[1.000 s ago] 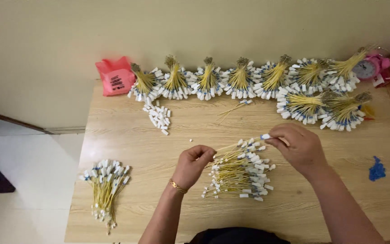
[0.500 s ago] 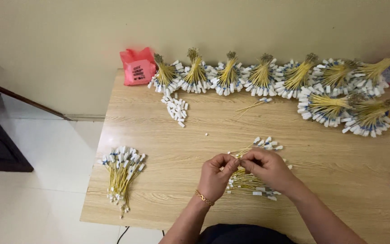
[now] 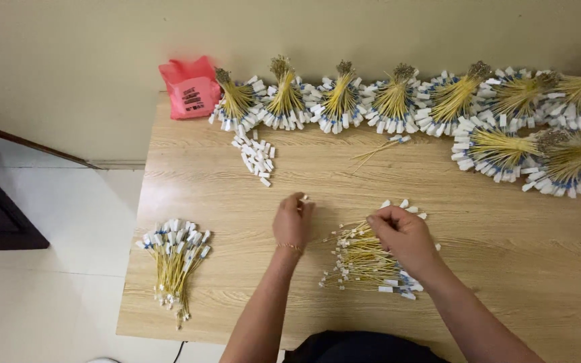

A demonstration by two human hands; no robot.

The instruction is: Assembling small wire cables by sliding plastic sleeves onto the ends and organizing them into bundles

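Under the right hand (image 3: pixel 403 235), fingers pinched into it, lies a loose pile of yellow tagged wires (image 3: pixel 364 259) on the tabletop (image 3: pixel 237 181); just beside it, the left hand (image 3: pixel 292 220) pinches one small white tag (image 3: pixel 304 197).

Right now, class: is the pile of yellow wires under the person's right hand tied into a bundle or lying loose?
Loose. The pile of yellow wires lies spread flat on the table, strands fanned apart, no tie visible, right hand resting on it.
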